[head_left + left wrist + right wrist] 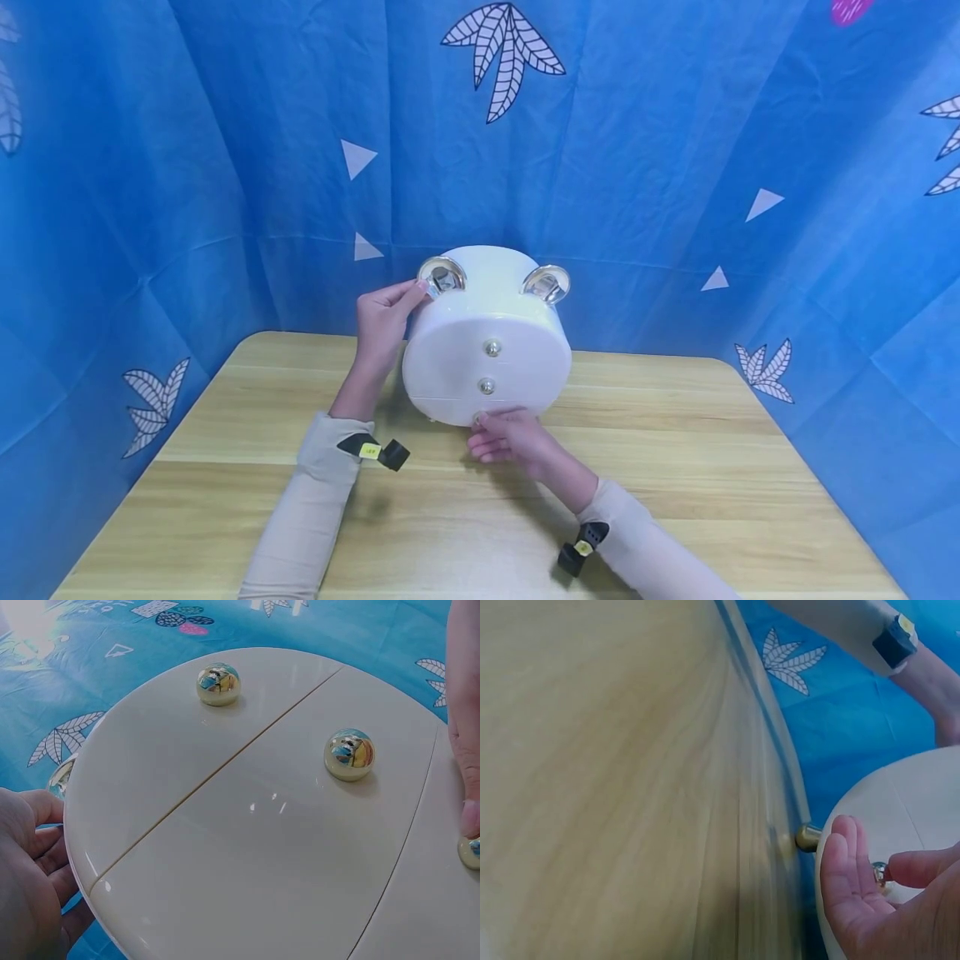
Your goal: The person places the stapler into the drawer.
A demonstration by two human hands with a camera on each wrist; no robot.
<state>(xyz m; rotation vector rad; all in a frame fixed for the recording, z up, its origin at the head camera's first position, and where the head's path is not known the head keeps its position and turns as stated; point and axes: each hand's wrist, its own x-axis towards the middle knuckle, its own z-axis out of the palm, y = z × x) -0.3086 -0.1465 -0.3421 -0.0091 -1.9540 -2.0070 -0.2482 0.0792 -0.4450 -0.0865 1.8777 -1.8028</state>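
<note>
A white, round-fronted drawer box [450, 358] with two shiny gold ears stands on the table. Two seams split its front into three drawers, each with a round gold knob, such as the middle knob [349, 755]. My left hand [384, 321] holds the box by its left ear [441, 275], the thumb on the ear and the fingers along the box's side. At the bottom drawer my right hand [517, 442] pinches the lowest knob [880, 873] between thumb and forefinger; its other fingers lie below. No gap shows at the drawer seams.
The wooden table [675, 467] extends around the box. A blue patterned cloth [637, 167] hangs behind it and at both sides. One gold foot [808, 838] shows under the box. Each sleeve carries a black wrist camera, one being the left camera [393, 455].
</note>
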